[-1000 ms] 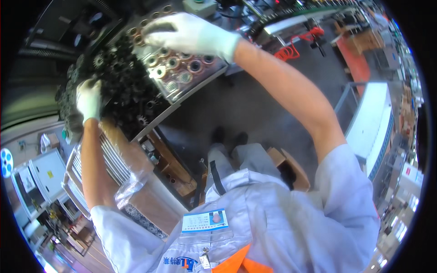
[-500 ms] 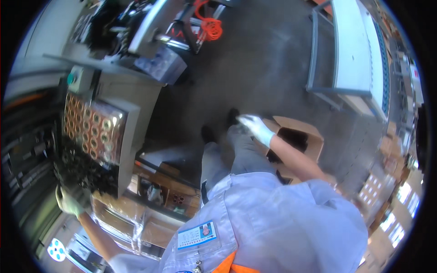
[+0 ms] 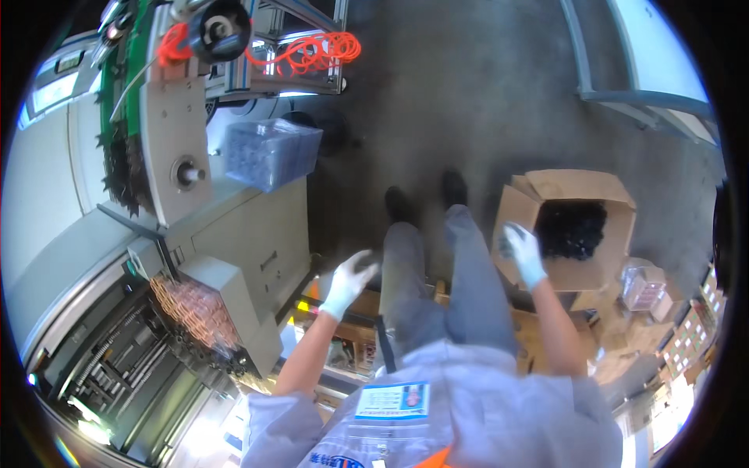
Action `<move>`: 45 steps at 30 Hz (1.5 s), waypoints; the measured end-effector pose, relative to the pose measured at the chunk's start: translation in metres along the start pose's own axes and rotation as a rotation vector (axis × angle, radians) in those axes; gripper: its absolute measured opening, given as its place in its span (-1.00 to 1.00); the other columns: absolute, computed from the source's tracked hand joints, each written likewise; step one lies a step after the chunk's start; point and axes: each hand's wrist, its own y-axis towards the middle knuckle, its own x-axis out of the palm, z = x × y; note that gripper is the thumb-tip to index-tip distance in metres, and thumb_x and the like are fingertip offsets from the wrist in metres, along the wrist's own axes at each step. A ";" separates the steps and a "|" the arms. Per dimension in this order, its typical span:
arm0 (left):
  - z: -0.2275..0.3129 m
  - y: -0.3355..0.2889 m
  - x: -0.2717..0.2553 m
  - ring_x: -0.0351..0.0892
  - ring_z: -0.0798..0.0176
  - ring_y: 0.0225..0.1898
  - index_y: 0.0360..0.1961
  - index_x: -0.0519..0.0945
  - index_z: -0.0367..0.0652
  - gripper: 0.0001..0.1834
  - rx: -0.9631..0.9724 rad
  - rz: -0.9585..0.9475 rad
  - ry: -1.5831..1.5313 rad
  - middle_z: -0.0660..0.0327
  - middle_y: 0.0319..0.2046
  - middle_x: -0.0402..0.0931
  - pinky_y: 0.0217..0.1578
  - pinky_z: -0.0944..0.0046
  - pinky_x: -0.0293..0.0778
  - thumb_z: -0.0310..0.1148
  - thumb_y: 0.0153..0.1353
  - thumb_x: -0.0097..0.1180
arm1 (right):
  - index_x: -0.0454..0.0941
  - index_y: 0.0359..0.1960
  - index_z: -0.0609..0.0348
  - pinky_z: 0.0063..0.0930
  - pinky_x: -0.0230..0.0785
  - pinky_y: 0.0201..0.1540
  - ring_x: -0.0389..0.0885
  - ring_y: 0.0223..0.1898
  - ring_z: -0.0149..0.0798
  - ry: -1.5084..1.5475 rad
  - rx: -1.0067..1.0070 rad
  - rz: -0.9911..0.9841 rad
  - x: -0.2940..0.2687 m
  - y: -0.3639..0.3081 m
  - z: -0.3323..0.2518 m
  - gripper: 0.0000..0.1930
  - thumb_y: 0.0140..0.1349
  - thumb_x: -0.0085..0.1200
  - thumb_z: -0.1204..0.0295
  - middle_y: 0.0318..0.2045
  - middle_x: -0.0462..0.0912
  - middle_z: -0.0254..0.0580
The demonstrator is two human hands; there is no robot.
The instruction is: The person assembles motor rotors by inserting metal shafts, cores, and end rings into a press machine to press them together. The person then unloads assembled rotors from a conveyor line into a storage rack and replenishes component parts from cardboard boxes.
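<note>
My left hand [image 3: 349, 284], in a white glove, hangs in the air before my left leg. Its fingers are spread and nothing is between them. My right hand [image 3: 523, 251], also gloved in white, is beside the left wall of an open cardboard box [image 3: 515, 209] on the floor. Its fingers are loosely bent and apart, with a greyish patch at the fingertips; I make out no object in them. Inside the box lies a heap of black parts [image 3: 573, 229], too small to name singly.
Left of me stands a machine with a grey cabinet [image 3: 269, 242], bearing copper-coloured ring parts [image 3: 193, 310]. A plastic-wrapped blue-white bundle [image 3: 271, 152] sits farther off, below a coiled orange air hose [image 3: 331, 51]. A white-topped bench [image 3: 663, 47] stands at the far right.
My left hand has come away from the machine side toward my legs. My right hand is now next to the box's left wall. My view has turned, so the machine shows differently.
</note>
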 end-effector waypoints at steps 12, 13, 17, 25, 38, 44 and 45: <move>-0.100 0.294 0.004 0.44 -0.07 0.28 0.39 0.30 -0.25 -0.12 -0.111 0.219 0.335 -0.15 0.25 0.43 0.26 0.11 0.36 -0.10 0.10 0.37 | 0.58 0.08 0.19 -0.58 0.46 -0.44 0.58 -0.46 -0.47 0.090 0.302 0.333 -0.057 0.044 0.187 -0.66 0.43 0.07 0.24 -0.29 0.66 -0.26; -0.104 0.312 0.003 0.42 -0.09 0.29 0.39 0.30 -0.25 -0.11 -0.124 0.247 0.375 -0.15 0.24 0.43 0.27 0.11 0.34 -0.10 0.10 0.37 | 0.59 0.07 0.23 -0.58 0.44 -0.40 0.57 -0.42 -0.48 0.035 0.292 0.330 -0.054 0.050 0.198 -0.66 0.43 0.06 0.25 -0.28 0.66 -0.28; -0.110 0.381 0.014 0.40 -0.13 0.29 0.39 0.32 -0.14 -0.13 -0.186 0.300 0.547 -0.15 0.26 0.39 0.28 0.08 0.32 -0.07 0.10 0.37 | 0.60 0.04 0.32 -0.49 0.44 -0.18 0.58 -0.24 -0.39 -0.102 0.256 0.299 -0.048 0.079 0.247 -0.67 0.42 0.03 0.31 -0.23 0.67 -0.26; -0.152 0.510 0.014 0.55 0.00 0.09 0.36 0.37 -0.13 -0.23 -0.142 0.387 0.414 -0.07 0.22 0.38 0.10 0.16 0.47 -0.16 0.13 0.34 | 0.56 0.07 0.35 -0.47 0.44 -0.07 0.57 -0.15 -0.35 0.083 0.468 0.226 -0.023 0.118 0.301 -0.68 0.43 0.01 0.38 -0.14 0.67 -0.20; -0.191 0.570 0.039 0.59 -0.02 -0.09 -0.17 0.64 -0.21 -0.65 -0.003 0.518 0.637 -0.02 -0.05 0.53 -0.04 0.13 0.52 -0.32 0.01 0.40 | 0.54 0.10 0.36 -0.52 0.44 -0.06 0.57 -0.16 -0.40 0.134 0.579 0.278 -0.016 0.131 0.338 -0.67 0.43 0.02 0.39 -0.13 0.66 -0.24; -0.188 0.543 0.049 0.53 0.35 -0.34 -0.14 0.64 -0.32 -0.69 -0.010 0.384 0.294 0.21 -0.32 0.62 -0.29 0.30 0.50 -0.43 0.11 0.37 | 0.53 0.11 0.36 -0.54 0.44 -0.06 0.57 -0.16 -0.42 0.155 0.552 0.393 -0.005 0.089 0.323 -0.67 0.43 0.02 0.40 -0.12 0.66 -0.26; -0.199 0.541 0.012 0.50 0.41 -0.38 -0.13 0.63 -0.31 -0.74 0.010 0.395 0.253 0.25 -0.33 0.60 -0.33 0.35 0.48 -0.46 0.16 0.33 | 0.53 0.11 0.36 -0.54 0.44 -0.06 0.57 -0.16 -0.42 0.195 0.546 0.367 0.009 0.092 0.324 -0.67 0.43 0.02 0.40 -0.12 0.66 -0.26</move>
